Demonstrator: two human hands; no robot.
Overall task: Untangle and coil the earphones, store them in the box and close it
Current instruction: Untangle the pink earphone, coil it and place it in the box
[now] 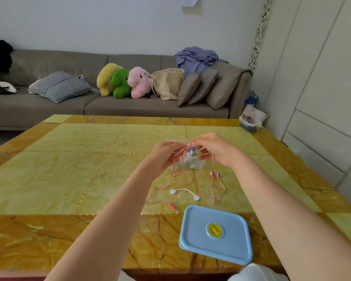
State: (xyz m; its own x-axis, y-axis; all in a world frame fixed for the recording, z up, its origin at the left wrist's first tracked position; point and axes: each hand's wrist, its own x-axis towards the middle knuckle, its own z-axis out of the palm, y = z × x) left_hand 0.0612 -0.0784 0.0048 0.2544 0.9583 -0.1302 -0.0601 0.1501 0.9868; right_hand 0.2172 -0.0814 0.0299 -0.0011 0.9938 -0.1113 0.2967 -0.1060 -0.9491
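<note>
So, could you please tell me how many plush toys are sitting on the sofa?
3, side by side mid-sofa: the yellow plush on the left, the green plush in the middle, the pink plush on the right against the straw bag. More may be hidden behind the cushions.

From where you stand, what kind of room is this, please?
Most likely a home living room: a grey sofa holds cushions and three plush toys, and a low marble-patterned table stands in front of it.
</note>
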